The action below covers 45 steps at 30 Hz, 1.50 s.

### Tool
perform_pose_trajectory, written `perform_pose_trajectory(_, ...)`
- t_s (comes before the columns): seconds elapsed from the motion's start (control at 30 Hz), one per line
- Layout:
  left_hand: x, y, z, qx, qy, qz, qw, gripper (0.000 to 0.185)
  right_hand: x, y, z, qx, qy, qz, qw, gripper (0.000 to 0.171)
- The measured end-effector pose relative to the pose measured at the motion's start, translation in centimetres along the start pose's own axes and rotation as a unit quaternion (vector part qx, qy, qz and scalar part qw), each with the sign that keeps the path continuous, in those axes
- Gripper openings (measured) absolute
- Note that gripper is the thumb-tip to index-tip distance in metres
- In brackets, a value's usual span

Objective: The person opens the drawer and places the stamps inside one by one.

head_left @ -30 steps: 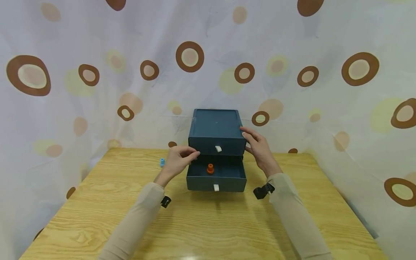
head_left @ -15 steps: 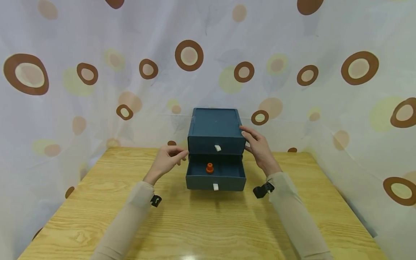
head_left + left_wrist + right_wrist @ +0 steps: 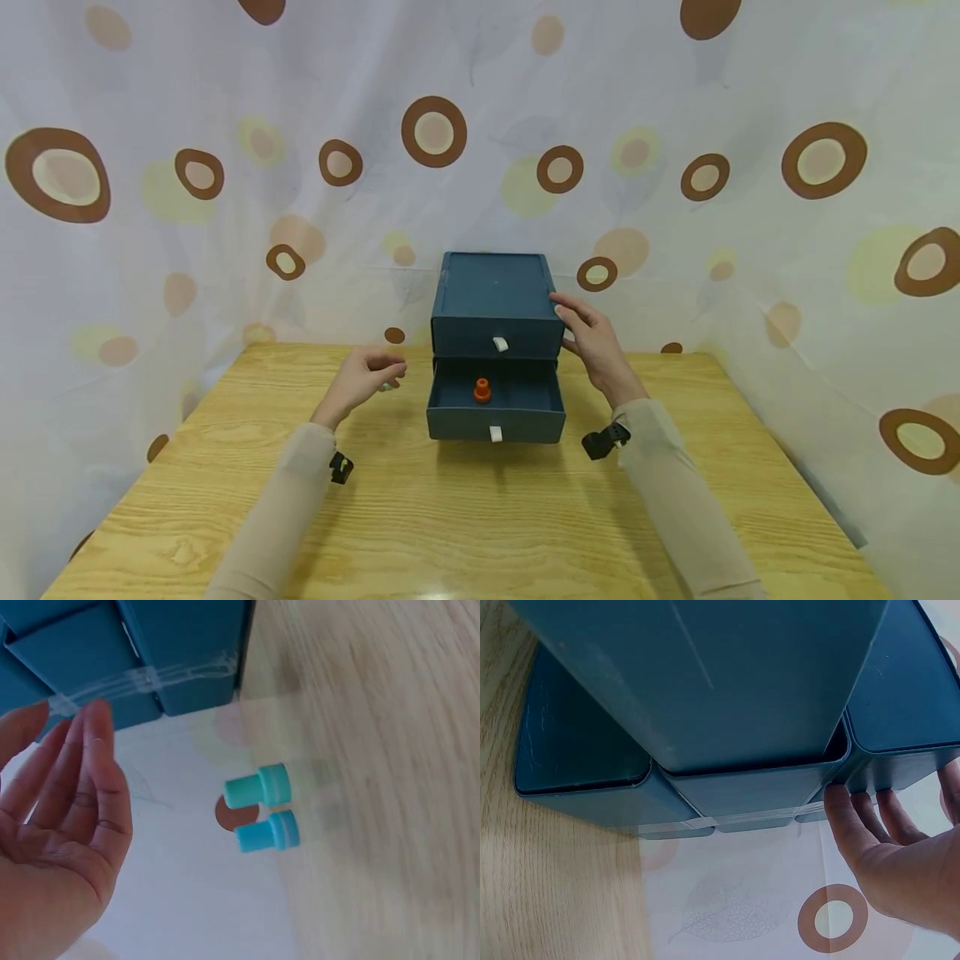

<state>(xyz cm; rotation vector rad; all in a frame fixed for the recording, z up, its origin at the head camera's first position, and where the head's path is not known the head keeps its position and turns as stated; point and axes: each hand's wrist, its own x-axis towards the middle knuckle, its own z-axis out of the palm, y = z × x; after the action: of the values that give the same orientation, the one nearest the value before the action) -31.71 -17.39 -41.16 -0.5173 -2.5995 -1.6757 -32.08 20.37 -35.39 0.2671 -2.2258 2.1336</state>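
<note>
A dark blue drawer cabinet [image 3: 495, 283] stands at the back of the table, its lower visible drawer [image 3: 495, 422] pulled out. Inside that drawer stands an orange stepped peg [image 3: 482, 390]. My left hand [image 3: 362, 382] hovers to the cabinet's left, fingers loosely bent and holding nothing. Near it, a teal stepped peg [image 3: 259, 787] and a blue stepped peg [image 3: 268, 831] stand side by side on the table; in the head view the hand hides most of them. My right hand [image 3: 596, 342] rests against the cabinet's upper right side, fingertips [image 3: 838, 796] touching the wall.
The wooden table [image 3: 480, 517] reaches to a patterned curtain [image 3: 480, 200] close behind the cabinet. White pull tabs [image 3: 496, 434] mark the drawer fronts. The open drawer juts forward between my arms. Clear tape [image 3: 142, 679] runs along the cabinet's side.
My left hand has moved left, away from the cabinet's front left corner toward the small pegs, and now covers the blue one in the head view. The right hand has stayed put.
</note>
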Motion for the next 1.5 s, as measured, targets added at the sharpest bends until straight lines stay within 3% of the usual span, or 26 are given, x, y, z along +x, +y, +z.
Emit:
perform_pose_trajectory(0.13,0.4,-2.0,-0.5,0.005,0.011,-0.035,0.9993,0.037,0.0,0.1,-0.1,0.001,0.002,-0.001,1.0,0.048)
perform_pose_trajectory(0.53,0.8,-4.8,-1.9,-0.027,0.097,-0.103,0.9896,0.04,-0.1,0.0,-0.1,-0.003,-0.004,0.001,1.0,0.049)
perform_pose_trajectory(0.7,1.3,-5.6,-2.1,-0.08,0.119,-0.134,0.9806,0.042,-0.1,0.0,-0.1,-0.005,-0.003,0.0,1.0,0.049)
perform_pose_trajectory(0.8,1.6,-6.2,-2.2,-0.12,0.127,-0.165,0.9707,0.044,0.0,0.1,-0.1,-0.007,-0.004,0.0,1.0,0.049)
perform_pose_trajectory(0.93,1.9,-7.0,-2.4,-0.133,0.113,-0.187,0.9668,0.048,-0.1,0.2,-0.1,-0.008,-0.002,-0.003,1.0,0.048)
perform_pose_trajectory(1.3,2.6,-7.9,-2.9,-0.093,0.027,-0.184,0.9781,0.053,-0.1,0.2,-0.1,-0.015,-0.001,-0.014,1.0,0.048)
perform_pose_trajectory(1.5,2.8,-7.8,-2.6,-0.086,0.005,-0.181,0.9797,0.054,-0.2,0.1,-0.4,-0.013,0.0,-0.012,1.0,0.048)
